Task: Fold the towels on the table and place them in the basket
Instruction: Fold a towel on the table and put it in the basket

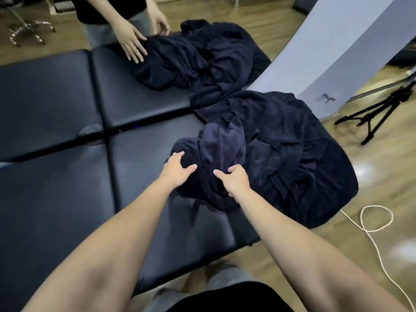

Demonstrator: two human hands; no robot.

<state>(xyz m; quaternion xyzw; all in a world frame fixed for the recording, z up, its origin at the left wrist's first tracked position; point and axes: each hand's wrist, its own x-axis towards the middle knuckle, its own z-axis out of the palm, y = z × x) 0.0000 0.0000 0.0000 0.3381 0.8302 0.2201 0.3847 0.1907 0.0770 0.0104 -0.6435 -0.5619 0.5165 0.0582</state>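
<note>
the left hand (177, 171) and the right hand (235, 180) were laid side by side on the near heap of towels (270, 149), fingers curled into the cloth and thumbs spread toward each other – a loose bunching hold rather than a pinch on any edge. the heap was piled at the right end of the table (56, 199), with part of it draped over the far-right edge. a second heap (202, 57) was seen further along the table, where another person's hand (130, 41) was rested flat on it. no basket was seen in view.

the main risk was judged to be this: several towels might be dragged up together, since no single hem had been singled out, and the overhanging part could be pulled off onto the floor (371, 176). the cloth was dark navy, soft and napped, crumpled into deep folds; the table was padded, smooth and faintly glossy, divided by seams.
</note>
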